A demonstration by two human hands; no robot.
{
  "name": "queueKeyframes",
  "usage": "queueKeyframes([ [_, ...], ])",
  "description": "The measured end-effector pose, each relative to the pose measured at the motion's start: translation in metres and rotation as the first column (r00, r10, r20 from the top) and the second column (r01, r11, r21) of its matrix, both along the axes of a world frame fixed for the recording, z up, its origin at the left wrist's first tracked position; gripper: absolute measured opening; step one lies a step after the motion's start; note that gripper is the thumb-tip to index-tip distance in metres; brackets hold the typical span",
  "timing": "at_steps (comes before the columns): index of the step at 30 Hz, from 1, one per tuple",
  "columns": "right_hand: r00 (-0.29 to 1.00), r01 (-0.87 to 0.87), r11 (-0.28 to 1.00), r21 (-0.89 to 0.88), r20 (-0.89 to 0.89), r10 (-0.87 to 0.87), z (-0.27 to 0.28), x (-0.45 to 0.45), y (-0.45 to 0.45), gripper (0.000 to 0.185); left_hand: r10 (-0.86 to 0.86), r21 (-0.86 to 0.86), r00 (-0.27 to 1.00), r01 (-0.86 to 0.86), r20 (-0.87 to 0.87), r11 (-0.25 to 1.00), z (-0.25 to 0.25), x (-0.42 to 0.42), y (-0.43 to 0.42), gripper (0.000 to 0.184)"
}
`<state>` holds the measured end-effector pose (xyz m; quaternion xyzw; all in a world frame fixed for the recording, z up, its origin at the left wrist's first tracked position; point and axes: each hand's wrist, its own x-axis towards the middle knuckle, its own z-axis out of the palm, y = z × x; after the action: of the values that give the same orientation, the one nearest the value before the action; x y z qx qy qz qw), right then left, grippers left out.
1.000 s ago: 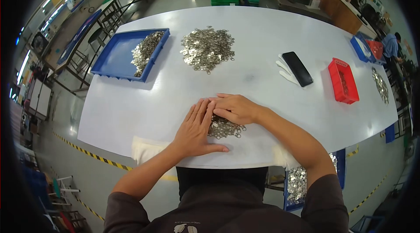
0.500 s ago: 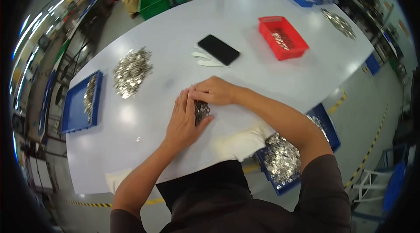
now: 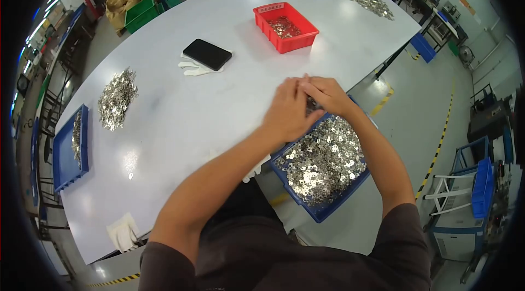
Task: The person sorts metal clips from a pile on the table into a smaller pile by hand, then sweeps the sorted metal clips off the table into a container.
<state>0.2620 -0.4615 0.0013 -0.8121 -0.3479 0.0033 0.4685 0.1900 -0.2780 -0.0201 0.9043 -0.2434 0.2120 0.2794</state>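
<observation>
My left hand (image 3: 286,109) and my right hand (image 3: 327,94) meet at the table's right edge, cupped together. Between them a bunch of small metal pieces (image 3: 312,106) shows, mostly covered by the fingers. Just below and partly under my hands is a blue bin (image 3: 319,216) full of shiny flat metal pieces (image 3: 322,165) that seem to have holes. My right forearm passes over the bin's right side.
The white table (image 3: 180,110) carries a metal pile (image 3: 117,99), a blue tray (image 3: 61,157), a black phone (image 3: 208,54) on a white glove (image 3: 191,69), and a red bin (image 3: 295,43) with metal pieces. Another pile (image 3: 369,4) lies far right. A white cloth item (image 3: 123,232) hangs near the front edge.
Both hands have slid right across the table to its edge by the blue bin, keeping the metal pieces between them. The view has turned to the right.
</observation>
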Motion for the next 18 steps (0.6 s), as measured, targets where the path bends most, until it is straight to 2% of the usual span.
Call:
queueKeyframes([
  [3,0.992,0.117,0.993,-0.002,-0.048,-0.117,0.001,-0.028,-0.051,0.037,-0.11,-0.055,0.992,0.107,-0.054,0.993,0.002,-0.012,-0.044,0.091],
  [4,0.988,0.145,0.989,0.021,-0.062,-0.143,-0.001,-0.036,-0.066,0.037,-0.163,-0.11,0.987,0.161,-0.004,0.981,0.002,-0.016,-0.055,0.09],
  [6,0.959,0.239,0.971,-0.017,-0.156,-0.239,-0.003,-0.05,-0.099,0.033,-0.249,-0.08,0.958,0.24,-0.143,0.967,0.002,-0.023,-0.073,0.092],
  [7,0.949,0.291,0.957,-0.008,-0.125,-0.289,0.002,-0.06,-0.109,0.031,-0.325,-0.135,0.916,0.301,-0.236,0.944,0.007,-0.028,-0.075,0.093],
  [10,0.929,0.369,0.929,0.041,0.017,-0.37,0.018,-0.081,-0.119,0.027,-0.418,-0.241,0.894,0.375,-0.163,0.895,0.03,-0.053,-0.051,0.091],
  [12,0.929,0.369,0.924,0.1,-0.024,-0.369,0.032,-0.088,-0.092,0.021,-0.421,-0.237,0.905,0.397,-0.061,0.887,0.036,-0.074,-0.007,0.089],
  [13,0.956,0.291,0.952,0.096,0.015,-0.294,0.029,-0.086,-0.065,0.019,-0.37,-0.325,0.929,0.356,0.021,0.876,0.044,-0.088,0.022,0.069],
  [16,0.978,0.116,0.992,0.046,0.168,-0.123,0.04,-0.094,0.035,0.011,-0.205,-0.367,0.978,0.2,0.026,0.909,0.042,-0.124,0.137,0.039],
  [17,0.956,0.017,1.0,-0.011,0.294,-0.013,0.042,-0.103,0.083,0.01,-0.052,-0.378,0.996,0.073,0.067,0.923,0.046,-0.141,0.174,0.028],
  [18,0.932,-0.115,0.993,-0.025,0.343,0.117,0.035,-0.113,0.128,0.013,0.098,-0.401,0.989,-0.048,0.107,0.915,0.051,-0.16,0.213,0.018],
])
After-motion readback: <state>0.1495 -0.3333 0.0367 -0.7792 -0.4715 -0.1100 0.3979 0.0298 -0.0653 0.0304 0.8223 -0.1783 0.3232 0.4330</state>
